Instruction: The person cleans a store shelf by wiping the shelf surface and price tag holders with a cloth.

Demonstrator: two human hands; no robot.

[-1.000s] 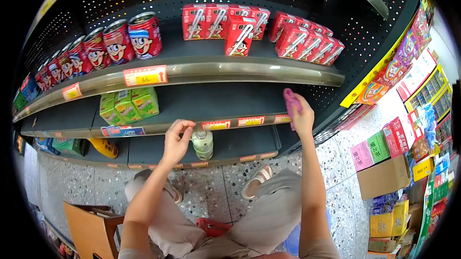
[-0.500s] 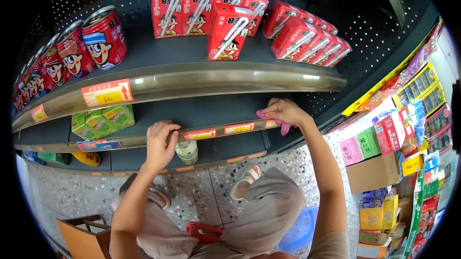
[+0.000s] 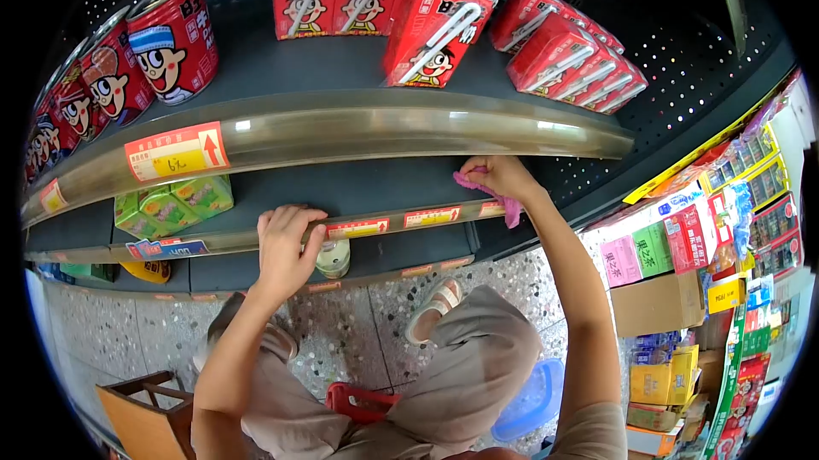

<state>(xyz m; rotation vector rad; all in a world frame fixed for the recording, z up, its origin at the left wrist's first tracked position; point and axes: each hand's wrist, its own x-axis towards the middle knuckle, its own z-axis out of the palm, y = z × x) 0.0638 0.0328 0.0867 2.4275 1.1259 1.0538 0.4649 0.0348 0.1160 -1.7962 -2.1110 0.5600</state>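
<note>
My right hand (image 3: 497, 177) is closed on a pink cloth (image 3: 512, 211), at the right end of the middle shelf. Part of the cloth hangs down over the shelf's front edge. My left hand (image 3: 290, 242) lies on the front edge of the same shelf (image 3: 239, 242), its fingers bent over the rail, holding nothing loose. Price labels (image 3: 358, 228) run along that rail between my hands. Below my left hand, a bottle with a pale label (image 3: 333, 259) stands on the lowest shelf, its top hidden. Green boxes (image 3: 175, 204) stand left on the middle shelf.
The upper shelf holds red drink cartons (image 3: 439, 29) and red cans (image 3: 175, 42) behind a clear front strip (image 3: 341, 129). A wooden stool (image 3: 145, 413) is at lower left, a blue plastic tub (image 3: 533, 400) by my leg. Stacked goods and a cardboard box (image 3: 657, 305) line the right.
My right hand has moved slightly up and inward over the shelf with the pink cloth. The left hand stays on the rail. My view has shifted a little closer to the shelves.
</note>
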